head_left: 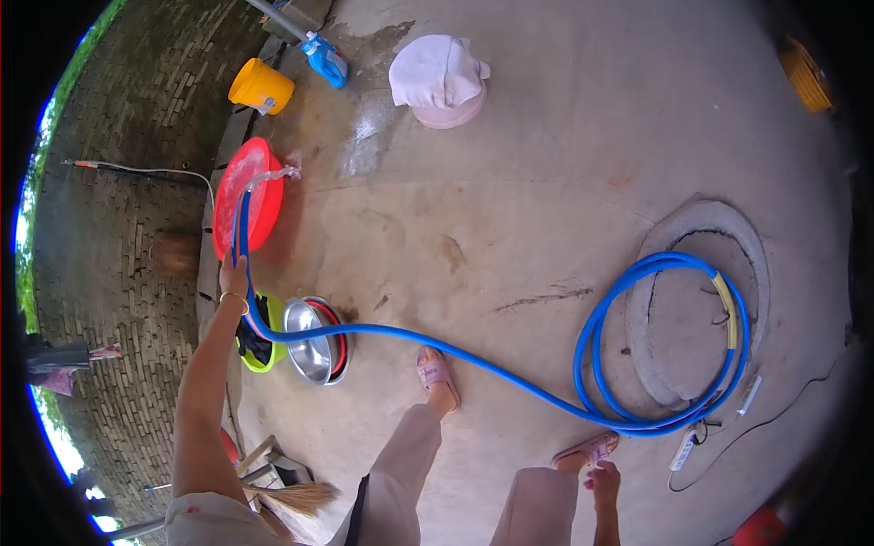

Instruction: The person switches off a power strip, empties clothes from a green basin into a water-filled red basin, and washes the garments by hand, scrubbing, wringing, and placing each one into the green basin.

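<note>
Head cam: blue hose stretched to red basin, clutched near its spouting end by left hand. Right hand low, fingers half curled, can't tell if around anything. Probably bendy, kinda heavy, slick when wet; best held just behind the mouth.

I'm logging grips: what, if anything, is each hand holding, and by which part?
The left hand grips the blue hose a little behind its spouting end; the right hand appears to hold nothing.
</note>
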Tool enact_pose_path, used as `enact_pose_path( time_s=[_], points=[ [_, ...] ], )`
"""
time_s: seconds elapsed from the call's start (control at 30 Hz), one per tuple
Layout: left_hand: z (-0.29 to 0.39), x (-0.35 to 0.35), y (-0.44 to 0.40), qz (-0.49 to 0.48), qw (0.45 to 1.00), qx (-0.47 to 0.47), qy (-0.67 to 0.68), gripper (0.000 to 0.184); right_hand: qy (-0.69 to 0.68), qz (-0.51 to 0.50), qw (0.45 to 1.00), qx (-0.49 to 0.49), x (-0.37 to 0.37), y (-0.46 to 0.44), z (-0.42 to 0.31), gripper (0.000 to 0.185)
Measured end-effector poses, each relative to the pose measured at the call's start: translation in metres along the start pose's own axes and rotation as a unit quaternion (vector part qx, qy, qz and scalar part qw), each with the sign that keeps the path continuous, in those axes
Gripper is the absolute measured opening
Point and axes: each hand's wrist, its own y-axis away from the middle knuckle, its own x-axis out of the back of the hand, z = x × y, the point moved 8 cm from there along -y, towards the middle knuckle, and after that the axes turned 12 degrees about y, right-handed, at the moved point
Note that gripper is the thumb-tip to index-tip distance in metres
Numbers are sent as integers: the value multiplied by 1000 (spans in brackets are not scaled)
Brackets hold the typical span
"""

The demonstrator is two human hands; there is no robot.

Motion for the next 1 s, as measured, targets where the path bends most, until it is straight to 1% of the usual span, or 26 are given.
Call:
enact_pose_path(
  time_s=[0.03,0.07,0.1,0.13,0.17,0.2,0.23,0.27,0.33,0.37,0.4,0.43,0.47,0.53,0.6,0.63,0.67,0.7,0.73,0.8,0.87,0.9,0.93,0.97,1.0],
  points=[
    [16,-15,13,-36,999,-15,7,50,4,-15,999,50,-29,13,-53,20],
    [33,-34,30,-76,997,-29,16,49,-68,-70,992,78,-63,16,-82,20],
    [54,-47,51,-90,995,-20,24,49,-39,-107,991,76,-94,10,-83,23],
    [84,-61,75,-124,991,-54,-7,49,-26,-137,985,100,-123,31,-138,27],
    [103,-79,98,-158,983,-89,-34,49,-17,-166,979,118,-153,39,-167,29],
    [108,-97,117,-174,981,-83,-23,49,20,-181,967,178,-180,49,-197,30],
    [122,-115,137,-214,963,-150,-60,49,59,-185,951,242,-199,67,-234,30],
    [137,-134,160,-247,939,-218,-95,50,104,-127,928,335,-204,91,-283,36],
    [167,-171,220,-305,883,-310,-178,52,153,-65,888,428,-211,120,-340,48],
    [170,-193,251,-349,848,-358,-178,55,153,-67,887,431,-206,127,-362,48],
    [176,-214,283,-403,811,-342,-250,58,214,-17,854,474,-195,137,-388,56],
    [191,-226,318,-444,780,-345,-275,62,272,33,815,511,-185,144,-407,65],
    [202,-238,351,-473,754,-372,-263,60,342,68,784,513,-175,141,-417,70],
    [222,-257,413,-505,714,-431,-224,58,461,123,724,499,-145,126,-425,83],
    [244,-266,468,-499,689,-498,-166,57,509,159,696,481,-105,109,-424,82],
    [257,-269,488,-507,688,-494,-158,52,523,181,687,472,-83,99,-417,82],
    [271,-272,507,-515,686,-491,-150,47,524,202,673,481,-59,98,-414,79],
    [279,-277,529,-507,679,-518,-117,44,524,224,658,491,-36,97,-412,77],
    [288,-280,549,-496,671,-545,-83,40,518,251,658,486,-14,96,-411,71],
    [300,-285,589,-501,656,-562,-53,33,527,287,652,464,24,99,-407,56],
    [308,-294,627,-511,632,-581,-39,33,535,309,640,457,58,92,-403,40],
    [311,-297,642,-529,630,-566,-44,36,528,318,637,463,76,89,-396,34],
    [312,-300,656,-548,628,-551,-48,38,529,318,637,462,94,87,-391,32],
    [311,-300,664,-542,632,-552,-56,38,532,317,637,459,112,85,-385,30],
    [319,-290,673,-509,631,-586,8,42,535,325,647,435,131,78,-376,30]
  ],
)
